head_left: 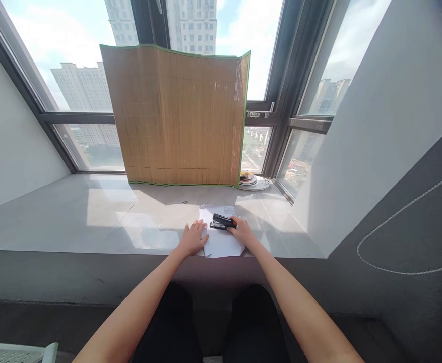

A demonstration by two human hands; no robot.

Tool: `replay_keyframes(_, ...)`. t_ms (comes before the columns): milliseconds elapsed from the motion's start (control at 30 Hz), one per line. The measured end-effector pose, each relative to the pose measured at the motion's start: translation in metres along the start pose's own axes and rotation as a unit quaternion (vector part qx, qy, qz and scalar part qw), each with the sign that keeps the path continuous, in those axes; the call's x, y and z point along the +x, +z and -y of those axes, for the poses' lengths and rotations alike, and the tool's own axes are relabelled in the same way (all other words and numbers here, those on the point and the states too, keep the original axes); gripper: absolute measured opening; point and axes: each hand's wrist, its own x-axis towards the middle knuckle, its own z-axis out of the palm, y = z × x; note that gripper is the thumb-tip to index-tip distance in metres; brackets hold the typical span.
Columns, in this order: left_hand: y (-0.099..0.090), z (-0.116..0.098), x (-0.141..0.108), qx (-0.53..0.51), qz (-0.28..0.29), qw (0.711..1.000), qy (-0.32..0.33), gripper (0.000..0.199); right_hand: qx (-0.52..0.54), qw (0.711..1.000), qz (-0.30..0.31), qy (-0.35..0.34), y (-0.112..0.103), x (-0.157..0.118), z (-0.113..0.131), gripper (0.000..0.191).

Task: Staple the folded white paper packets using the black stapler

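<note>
A black stapler (224, 222) is gripped at its right end by my right hand (242, 231), over a sheet of white paper (224, 245). Its jaws point left and look parted. My left hand (194, 237) lies flat at the paper's left edge, fingers stretched out and thumb touching the sheet. The paper rests on the pale window sill (148, 237), its near end reaching the front edge. A small printed patch shows at its top right. Small dark staple strips (185, 202) lie on the sill, beyond and left of the paper.
A bamboo mat (179, 116) with green edging stands against the window behind the paper. Stacked plates (249, 180) sit by its lower right corner. A beaded cord (394, 272) hangs at the right. A pale green stool (18, 353) shows at the lower left.
</note>
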Motion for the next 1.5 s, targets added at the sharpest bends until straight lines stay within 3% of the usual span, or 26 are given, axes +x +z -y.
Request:
replay_keyframes(100,-0.004,0.005,-0.001,-0.011,0.010,1.000,0.002,0.058,0.025,1.000,-0.003,-0.011,-0.008,-0.006,-0.009,0.042)
replay_keyframes(200,-0.007,0.004,-0.003,-0.016,0.003,1.000,-0.012,0.057,0.034,0.998,-0.052,-0.030,-0.008,-0.010,-0.011,0.047)
replay_keyframes(367,-0.009,0.000,-0.004,-0.033,-0.010,0.999,-0.019,0.053,0.038,0.988,-0.123,-0.086,-0.008,-0.010,-0.012,0.020)
replay_keyframes(467,-0.008,0.002,-0.004,-0.047,-0.019,0.998,-0.023,0.054,0.063,0.984,-0.149,-0.073,-0.008,-0.009,-0.014,0.032)
replay_keyframes(600,-0.005,0.006,-0.002,-0.085,-0.044,0.995,-0.035,0.061,0.069,0.986,-0.149,-0.023,-0.009,-0.008,-0.013,0.032)
replay_keyframes(867,-0.001,0.011,0.001,-0.137,-0.072,0.987,-0.042,0.062,0.064,0.989,-0.131,-0.001,-0.014,-0.011,-0.005,0.026)
replay_keyframes(933,-0.001,0.012,0.001,-0.136,-0.073,0.987,-0.041,0.062,0.069,0.991,-0.113,-0.024,-0.015,-0.007,0.000,0.036)
replay_keyframes(1033,-0.001,0.012,0.002,-0.146,-0.072,0.986,-0.045,0.058,0.072,0.995,-0.028,-0.056,-0.015,0.004,0.011,0.049)
replay_keyframes(1167,-0.004,0.011,0.003,-0.228,-0.079,0.968,-0.065,0.044,0.057,0.995,0.066,-0.045,-0.012,0.020,0.023,0.031)
replay_keyframes(1233,-0.008,0.009,0.004,-0.312,-0.122,0.938,-0.089,0.042,0.058,0.997,0.044,-0.035,-0.009,0.021,0.028,0.026)
replay_keyframes(1300,-0.013,0.005,0.006,-0.442,-0.192,0.864,-0.145,0.042,0.058,0.997,-0.016,-0.045,-0.007,0.017,0.037,0.027)
replay_keyframes(1367,-0.019,0.000,0.008,-0.606,-0.224,0.735,-0.208,0.047,0.025,0.992,-0.079,-0.097,-0.005,0.009,0.051,0.030)
replay_keyframes(1433,-0.024,-0.008,0.011,-0.743,-0.202,0.590,-0.243,0.050,-0.041,0.975,-0.118,-0.185,-0.004,-0.002,0.067,0.033)
replay_keyframes(1500,-0.028,-0.017,0.014,-0.823,-0.170,0.484,-0.246,0.048,-0.106,0.946,-0.123,-0.281,-0.004,-0.012,0.085,0.037)
